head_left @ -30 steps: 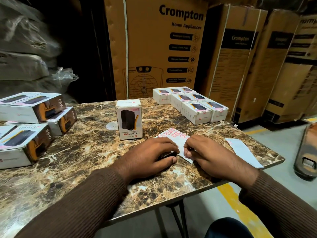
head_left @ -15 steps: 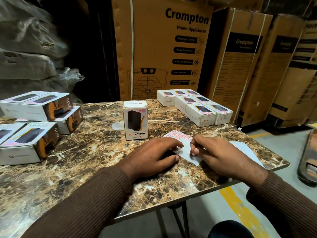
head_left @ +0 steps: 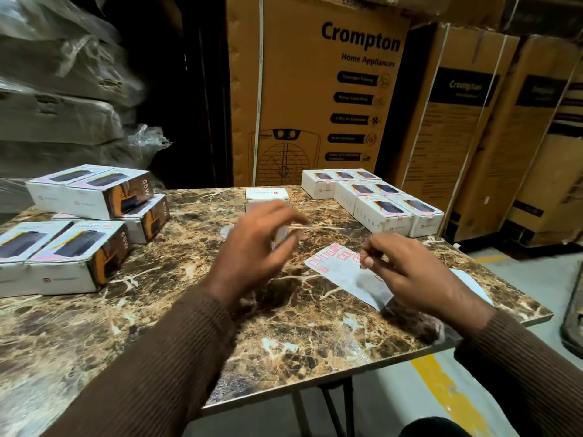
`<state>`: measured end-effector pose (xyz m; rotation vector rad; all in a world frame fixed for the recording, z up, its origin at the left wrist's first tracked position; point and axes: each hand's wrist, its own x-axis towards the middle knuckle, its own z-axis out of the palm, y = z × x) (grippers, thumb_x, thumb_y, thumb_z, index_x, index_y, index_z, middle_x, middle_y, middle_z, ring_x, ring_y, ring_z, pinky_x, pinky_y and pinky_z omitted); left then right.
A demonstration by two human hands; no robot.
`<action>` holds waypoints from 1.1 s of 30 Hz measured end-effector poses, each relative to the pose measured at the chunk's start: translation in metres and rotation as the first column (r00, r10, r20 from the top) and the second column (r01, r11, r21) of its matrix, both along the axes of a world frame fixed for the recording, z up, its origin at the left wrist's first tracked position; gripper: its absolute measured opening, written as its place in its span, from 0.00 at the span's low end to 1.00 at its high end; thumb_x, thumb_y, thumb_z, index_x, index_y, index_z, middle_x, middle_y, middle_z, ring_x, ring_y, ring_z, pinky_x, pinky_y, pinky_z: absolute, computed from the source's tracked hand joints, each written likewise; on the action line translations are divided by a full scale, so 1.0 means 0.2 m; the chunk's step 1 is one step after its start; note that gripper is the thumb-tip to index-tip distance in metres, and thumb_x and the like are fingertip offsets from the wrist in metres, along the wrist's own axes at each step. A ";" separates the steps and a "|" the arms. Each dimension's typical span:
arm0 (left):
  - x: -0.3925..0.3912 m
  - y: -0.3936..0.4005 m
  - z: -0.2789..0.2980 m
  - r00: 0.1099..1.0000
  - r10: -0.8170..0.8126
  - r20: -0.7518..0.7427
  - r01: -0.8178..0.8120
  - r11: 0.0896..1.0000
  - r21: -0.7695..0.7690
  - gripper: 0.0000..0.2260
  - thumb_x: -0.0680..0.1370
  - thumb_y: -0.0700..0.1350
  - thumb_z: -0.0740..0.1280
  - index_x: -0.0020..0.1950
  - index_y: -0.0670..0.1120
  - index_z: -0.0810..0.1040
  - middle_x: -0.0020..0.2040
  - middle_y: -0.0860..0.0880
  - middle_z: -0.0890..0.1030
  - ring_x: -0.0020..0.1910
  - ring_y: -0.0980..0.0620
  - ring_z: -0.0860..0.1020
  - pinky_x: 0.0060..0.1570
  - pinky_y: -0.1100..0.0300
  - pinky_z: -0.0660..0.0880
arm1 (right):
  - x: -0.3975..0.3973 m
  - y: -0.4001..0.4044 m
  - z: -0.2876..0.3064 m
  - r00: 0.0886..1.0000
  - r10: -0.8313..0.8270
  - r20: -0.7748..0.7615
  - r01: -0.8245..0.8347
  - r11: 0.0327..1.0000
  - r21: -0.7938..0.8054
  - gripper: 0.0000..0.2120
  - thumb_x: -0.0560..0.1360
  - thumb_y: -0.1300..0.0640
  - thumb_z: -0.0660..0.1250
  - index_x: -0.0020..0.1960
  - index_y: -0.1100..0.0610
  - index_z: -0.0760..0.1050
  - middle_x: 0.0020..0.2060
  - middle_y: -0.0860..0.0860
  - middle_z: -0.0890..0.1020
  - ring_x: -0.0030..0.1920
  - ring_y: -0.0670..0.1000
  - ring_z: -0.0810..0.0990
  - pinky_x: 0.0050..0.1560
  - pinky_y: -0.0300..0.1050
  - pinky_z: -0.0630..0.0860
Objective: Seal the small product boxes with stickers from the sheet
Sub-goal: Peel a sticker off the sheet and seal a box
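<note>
Both hands have lifted off the sticker sheet [head_left: 344, 272], where they were pressed down a second ago. The left hand [head_left: 255, 247] now hovers above the surface [head_left: 189, 326] in front of the upright box [head_left: 266, 197], its fingers spread and relaxed, its grip released and holding nothing; motion blur softens its fingertips. The right hand [head_left: 410, 272] is raised over the near end of the sheet with thumb and forefinger pinched together; whether a sticker is caught in that grip cannot be told, as nothing is clear between the fingertips.

The sheet lies flat on the marble-patterned surface right of centre, with rows of small pink-edged stickers along its far end and a bare stretch of backing near the right hand. A second strip of paper [head_left: 470, 283] shows just beyond the right wrist. The upright box stands at mid-surface, partly hidden by the left hand.

At the far right sits a group of white boxes [head_left: 385, 212] laid flat in rows, with small pink tabs showing on their front edges. At the left, more boxes [head_left: 88, 193] are stacked loosely in two layers. Tall cardboard cartons [head_left: 315, 89] printed "Crompton Home Appliances" stand behind the surface. Brown ribbed sleeves [head_left: 142, 373] cover both forearms.
</note>
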<state>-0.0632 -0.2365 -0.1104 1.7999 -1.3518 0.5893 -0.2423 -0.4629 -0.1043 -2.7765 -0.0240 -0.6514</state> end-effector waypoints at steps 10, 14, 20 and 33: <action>0.22 0.16 0.01 0.936 0.311 -0.164 -0.325 0.943 -0.070 0.18 0.81 0.47 0.71 0.72 0.50 0.79 0.68 0.52 0.80 0.68 0.51 0.72 0.69 0.47 0.71 | 0.46 0.34 0.14 0.954 0.051 0.294 -0.067 0.997 0.042 0.04 0.83 0.54 0.62 0.51 0.51 0.74 0.50 0.46 0.77 0.55 0.49 0.72 0.52 0.45 0.68; 0.24 0.16 0.00 0.939 0.307 -0.153 -0.325 0.940 -0.106 0.13 0.81 0.49 0.71 0.66 0.51 0.82 0.63 0.55 0.81 0.64 0.53 0.73 0.63 0.54 0.71 | 0.63 0.39 0.20 0.947 0.021 0.319 -0.044 0.997 0.064 0.03 0.83 0.57 0.64 0.51 0.51 0.76 0.50 0.46 0.77 0.54 0.48 0.71 0.51 0.44 0.67; 0.23 0.14 0.01 0.930 0.339 -0.142 -0.356 0.927 -0.117 0.12 0.80 0.51 0.72 0.63 0.51 0.82 0.61 0.55 0.80 0.61 0.53 0.72 0.56 0.57 0.68 | 0.73 0.41 0.15 0.950 -0.049 0.308 0.030 0.997 0.068 0.03 0.83 0.56 0.64 0.50 0.51 0.75 0.48 0.46 0.77 0.53 0.49 0.73 0.50 0.47 0.70; 0.24 0.13 -0.01 0.930 0.348 -0.120 -0.362 0.924 -0.123 0.12 0.80 0.52 0.71 0.62 0.51 0.82 0.60 0.56 0.80 0.61 0.55 0.72 0.55 0.59 0.67 | 0.76 0.44 0.08 0.909 -0.140 0.392 0.092 0.986 0.139 0.03 0.82 0.55 0.65 0.50 0.52 0.76 0.48 0.45 0.77 0.53 0.47 0.72 0.48 0.42 0.66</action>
